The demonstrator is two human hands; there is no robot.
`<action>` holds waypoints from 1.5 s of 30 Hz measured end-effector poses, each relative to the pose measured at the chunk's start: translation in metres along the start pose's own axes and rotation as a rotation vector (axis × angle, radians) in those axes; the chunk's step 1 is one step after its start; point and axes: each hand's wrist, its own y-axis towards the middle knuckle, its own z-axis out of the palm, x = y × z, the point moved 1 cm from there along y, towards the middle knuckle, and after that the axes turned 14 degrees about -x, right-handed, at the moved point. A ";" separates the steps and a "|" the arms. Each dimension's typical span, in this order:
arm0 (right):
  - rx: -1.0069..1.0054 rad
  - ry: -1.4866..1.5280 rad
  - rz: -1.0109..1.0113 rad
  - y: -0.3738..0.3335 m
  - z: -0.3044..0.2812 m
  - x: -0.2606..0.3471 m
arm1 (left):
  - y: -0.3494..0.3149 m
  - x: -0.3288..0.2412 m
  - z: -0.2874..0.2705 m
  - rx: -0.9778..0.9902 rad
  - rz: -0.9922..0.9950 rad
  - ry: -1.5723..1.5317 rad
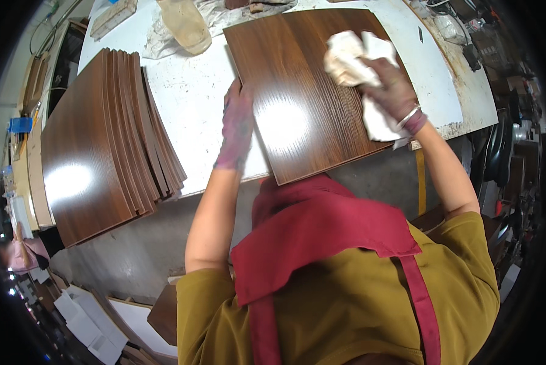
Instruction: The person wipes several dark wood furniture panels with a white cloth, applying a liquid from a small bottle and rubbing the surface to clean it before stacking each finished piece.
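Note:
A dark brown wood-grain panel (pixel 309 121) lies flat on the white worktable, its near edge reaching past the table's front. My right hand (pixel 390 91), in a stained thin glove, is closed on a crumpled white cloth (pixel 348 58) over the panel's right part. A loose end of the cloth hangs below that hand near the panel's right edge. Against the panel's left edge rests my left hand (pixel 237 128), also in a stained glove, fingers stretched forward and not wrapped round anything. Its fingertips touch the edge.
A leaning stack of similar brown panels (pixel 93 146) stands at the left, overhanging the white table (pixel 185 109). At the back lie a cloudy plastic bottle-like container (pixel 186 27) and a greyish rag (pixel 157 39). Cables and clutter (pixel 452 27) crowd the far right.

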 end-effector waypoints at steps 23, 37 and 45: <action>0.146 0.064 -0.285 0.057 0.136 0.158 | -0.105 -0.024 -0.019 0.130 -0.397 -0.060; -0.504 0.029 0.606 -0.048 -0.091 -0.071 | -0.100 -0.046 -0.032 0.312 -0.519 -0.070; -0.160 0.346 0.295 -0.061 -0.015 0.016 | -0.077 -0.137 -0.070 -0.181 -0.015 -0.419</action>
